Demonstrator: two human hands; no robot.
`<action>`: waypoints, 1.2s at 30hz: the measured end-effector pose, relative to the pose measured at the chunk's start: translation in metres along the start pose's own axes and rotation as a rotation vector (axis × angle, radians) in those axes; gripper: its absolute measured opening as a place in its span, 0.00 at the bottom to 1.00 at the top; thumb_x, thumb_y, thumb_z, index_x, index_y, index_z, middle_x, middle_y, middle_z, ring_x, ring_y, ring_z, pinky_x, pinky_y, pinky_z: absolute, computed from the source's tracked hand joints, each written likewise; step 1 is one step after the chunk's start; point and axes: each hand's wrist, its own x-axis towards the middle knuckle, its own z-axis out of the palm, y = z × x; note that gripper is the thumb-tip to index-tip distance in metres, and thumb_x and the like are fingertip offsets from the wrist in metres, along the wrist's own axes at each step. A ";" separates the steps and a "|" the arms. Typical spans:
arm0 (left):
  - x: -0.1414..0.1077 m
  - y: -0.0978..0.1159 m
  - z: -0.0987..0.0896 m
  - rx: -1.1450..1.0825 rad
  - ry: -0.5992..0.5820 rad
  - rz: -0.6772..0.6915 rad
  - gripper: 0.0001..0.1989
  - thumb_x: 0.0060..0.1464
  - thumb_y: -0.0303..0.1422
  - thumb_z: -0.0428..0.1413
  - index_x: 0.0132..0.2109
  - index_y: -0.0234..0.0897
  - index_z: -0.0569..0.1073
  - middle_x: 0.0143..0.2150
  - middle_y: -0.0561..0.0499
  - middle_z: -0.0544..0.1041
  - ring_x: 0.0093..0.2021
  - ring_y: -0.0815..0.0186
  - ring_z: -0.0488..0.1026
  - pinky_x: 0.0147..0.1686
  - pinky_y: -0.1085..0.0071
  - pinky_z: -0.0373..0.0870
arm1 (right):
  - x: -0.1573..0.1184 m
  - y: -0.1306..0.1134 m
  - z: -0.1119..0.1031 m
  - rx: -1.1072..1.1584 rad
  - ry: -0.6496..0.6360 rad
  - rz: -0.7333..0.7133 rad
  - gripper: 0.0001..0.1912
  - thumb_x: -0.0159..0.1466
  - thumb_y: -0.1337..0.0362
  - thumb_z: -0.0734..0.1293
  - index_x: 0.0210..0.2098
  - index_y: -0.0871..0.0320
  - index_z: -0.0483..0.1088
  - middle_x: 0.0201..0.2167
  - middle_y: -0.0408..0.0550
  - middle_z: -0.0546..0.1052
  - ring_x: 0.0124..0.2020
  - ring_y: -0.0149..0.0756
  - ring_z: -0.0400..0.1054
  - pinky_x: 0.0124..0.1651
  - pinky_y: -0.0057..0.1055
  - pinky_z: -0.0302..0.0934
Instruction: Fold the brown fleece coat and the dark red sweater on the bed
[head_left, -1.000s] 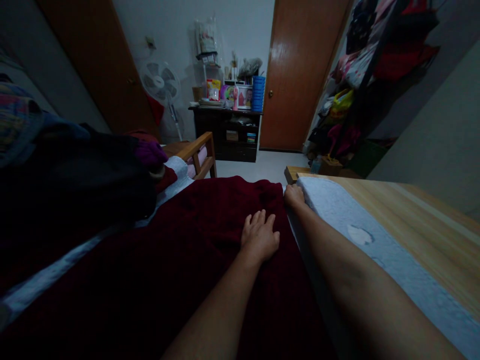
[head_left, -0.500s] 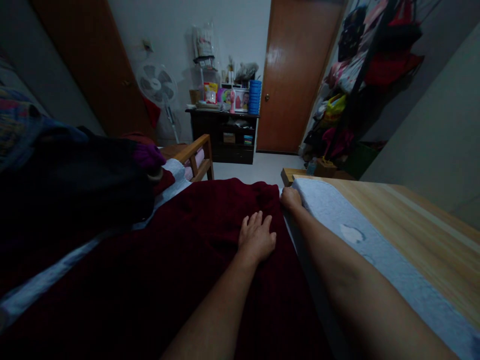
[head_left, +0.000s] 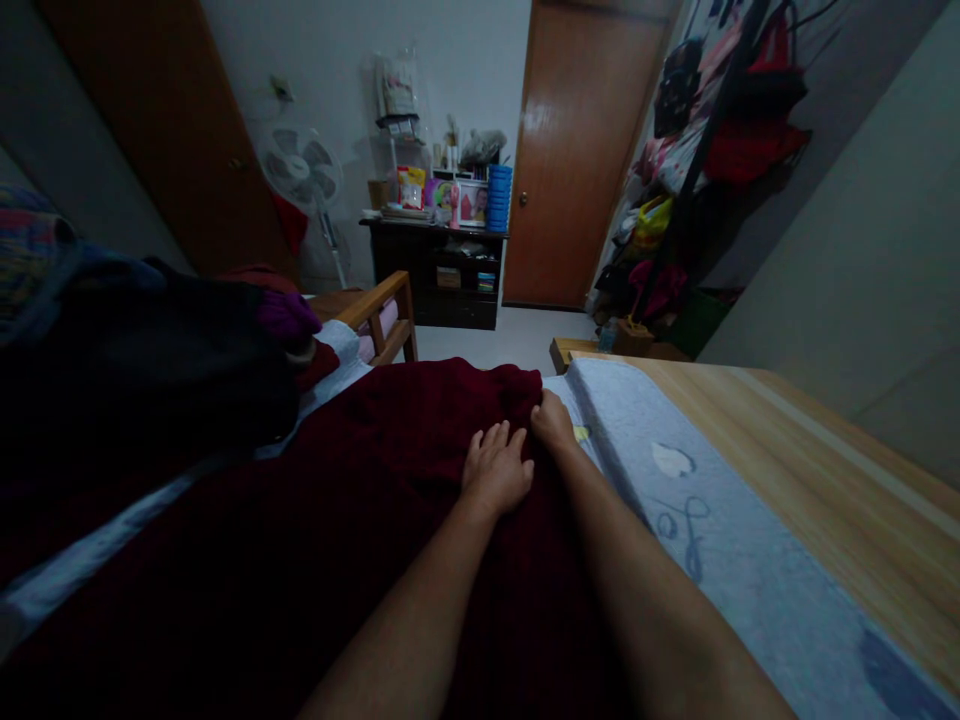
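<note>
A dark red cloth (head_left: 390, 450) lies spread over the bed in front of me. My left hand (head_left: 498, 470) rests on it, palm down and fingers apart, near its right side. Just to the right, my right hand (head_left: 552, 420) is closed on the cloth's far right edge, its fingers partly hidden. Beside that edge a light grey-blue sheet (head_left: 675, 500) with printed shapes shows, partly lying over a wooden board (head_left: 795, 430).
Dark clothes (head_left: 195, 370) are piled at the left, near a wooden armrest (head_left: 379, 300). A standing fan (head_left: 304, 168), a black cabinet (head_left: 401, 260) and a wooden door (head_left: 559, 170) stand at the back. Bags (head_left: 757, 140) hang at the right.
My right hand has moved left from the sheet's edge to the red cloth's edge, close to my left hand. More of the printed sheet shows. The view has shifted slightly.
</note>
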 end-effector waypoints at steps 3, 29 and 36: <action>-0.001 -0.001 0.000 -0.002 -0.006 0.005 0.26 0.61 0.37 0.47 0.65 0.39 0.62 0.68 0.43 0.60 0.68 0.57 0.54 0.67 0.53 0.46 | -0.026 -0.004 0.003 0.038 0.026 -0.065 0.26 0.64 0.68 0.55 0.61 0.65 0.61 0.61 0.58 0.67 0.60 0.41 0.63 0.59 0.31 0.55; 0.004 -0.012 -0.004 -0.385 0.358 -0.334 0.27 0.56 0.21 0.42 0.63 0.31 0.60 0.59 0.39 0.72 0.62 0.59 0.65 0.63 0.58 0.56 | -0.021 -0.040 0.008 -0.053 -0.145 -0.229 0.29 0.68 0.57 0.54 0.68 0.53 0.52 0.72 0.44 0.41 0.72 0.43 0.35 0.68 0.53 0.38; 0.007 -0.015 -0.003 -0.467 0.361 -0.369 0.27 0.56 0.21 0.43 0.63 0.31 0.60 0.55 0.41 0.76 0.59 0.61 0.69 0.61 0.62 0.59 | -0.043 -0.035 0.004 -0.031 -0.139 -0.244 0.30 0.68 0.59 0.56 0.68 0.57 0.51 0.72 0.48 0.45 0.71 0.44 0.38 0.68 0.48 0.40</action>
